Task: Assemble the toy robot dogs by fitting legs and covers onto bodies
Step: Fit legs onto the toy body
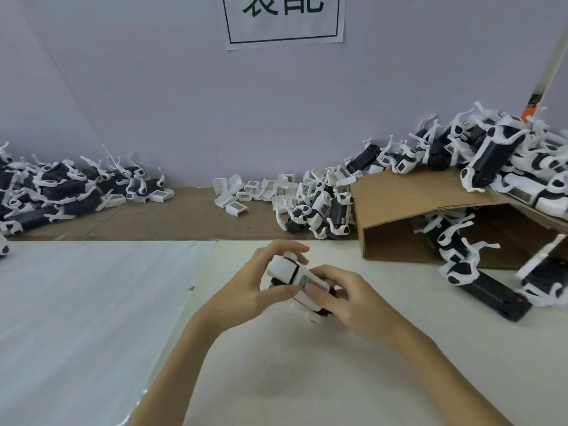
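i have both hands together on one toy dog body (299,285), held just above the white table (307,364) — my left hand (252,290) curls around its far end with the thumb along the near side, and my right hand (344,295) wraps the near end, fingertips pressing the white cover (287,269) with the barcode label. the cover looks seated or nearly so; i cannot tell if it has clicked home. beyond my hands lies a scatter of loose covers (246,193), further left a pile of dogs (61,189), and to the right more dogs spill over a cardboard box (430,216). my worry from here: if i press unevenly, the cover may sit skewed or a clip may bend — and a white leg showing under my right hand could pop loose if my grip twists.
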Tool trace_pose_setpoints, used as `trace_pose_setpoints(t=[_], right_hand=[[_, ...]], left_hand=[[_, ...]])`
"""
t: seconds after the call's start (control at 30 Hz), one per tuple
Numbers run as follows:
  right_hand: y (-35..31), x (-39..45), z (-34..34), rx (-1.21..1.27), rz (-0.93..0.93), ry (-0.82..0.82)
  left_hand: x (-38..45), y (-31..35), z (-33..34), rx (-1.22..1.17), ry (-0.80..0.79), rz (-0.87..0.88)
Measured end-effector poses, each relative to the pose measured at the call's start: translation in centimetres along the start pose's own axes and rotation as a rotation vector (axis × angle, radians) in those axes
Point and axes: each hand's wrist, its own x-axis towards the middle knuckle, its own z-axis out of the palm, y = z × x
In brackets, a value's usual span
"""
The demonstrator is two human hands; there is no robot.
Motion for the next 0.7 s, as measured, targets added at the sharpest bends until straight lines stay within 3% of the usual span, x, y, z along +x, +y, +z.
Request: trace_pose_setpoints(t=[0.1, 0.2, 0.3, 0.4, 0.5, 0.7], right_hand=[[-0.2, -0.2, 0.6, -0.089, -0.062, 0.102], [0.0, -0.1, 1.3, -0.555, -0.348, 0.327], [0.0, 0.2, 1.3, -0.713, -0.484, 0.415], [0.1, 0.1, 1.3, -0.702, -0.476, 0.397], [0.3, 0.0, 0.9, -0.608, -0.349, 0.291], [0.6, -0.1, 0.8, -0.625, -0.279, 0.259]], left_hand=[[0.1, 0.4, 0.4, 0.056, 0.112, 0.023], [0.4, -0.2, 0.6, 0.196, 0.217, 0.081], [0.5, -0.8, 0.1, 0.164, 0.142, 0.06], [0.5, -1.1, 0.0, 0.19, 0.13, 0.142], [0.7, -1.3, 0.1, 0.201, 0.181, 0.178], [0.8, -1.7, 0.4, 0.17, 0.213, 0.169]])
